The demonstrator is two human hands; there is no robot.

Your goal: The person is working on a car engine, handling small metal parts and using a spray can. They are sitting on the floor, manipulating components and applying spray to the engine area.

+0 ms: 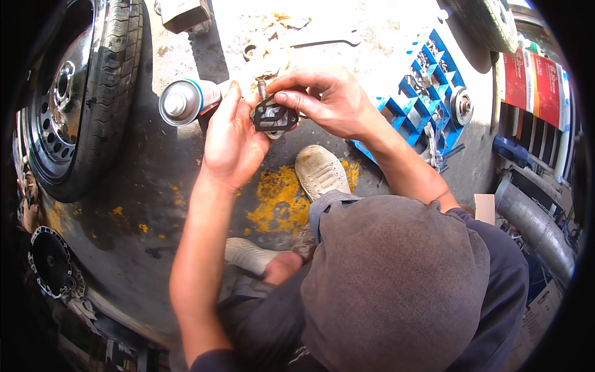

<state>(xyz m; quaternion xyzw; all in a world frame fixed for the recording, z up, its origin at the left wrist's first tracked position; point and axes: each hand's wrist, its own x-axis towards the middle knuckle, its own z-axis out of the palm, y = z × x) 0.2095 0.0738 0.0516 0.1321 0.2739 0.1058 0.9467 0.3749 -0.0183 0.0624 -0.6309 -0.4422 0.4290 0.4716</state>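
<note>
In the upper middle of the frame, a small metal part with a black, cut-out face sits between the person's two hands, raised off the ground. The left hand has its palm turned up and its fingers curled round the part's left side and underside, probably so that it bears the weight and leaves the face in plain sight. The right hand comes in from the other side, thumb and forefinger drawn narrow at the part's top edge, beside a threaded stud that points up the frame. That looks like a grip for fine fingering rather than for force; I can't tell whether the fingertips pinch the stud or merely steady the part.

Left of the hands, a spray can stands just beside the left wrist, handy for that side, I'd say. Right of centre, the blue parts tray lies past the right forearm, its compartments seemingly there to keep small hardware sorted. A spanner lies on the sunlit floor at the top, within reach but out of the way.
</note>
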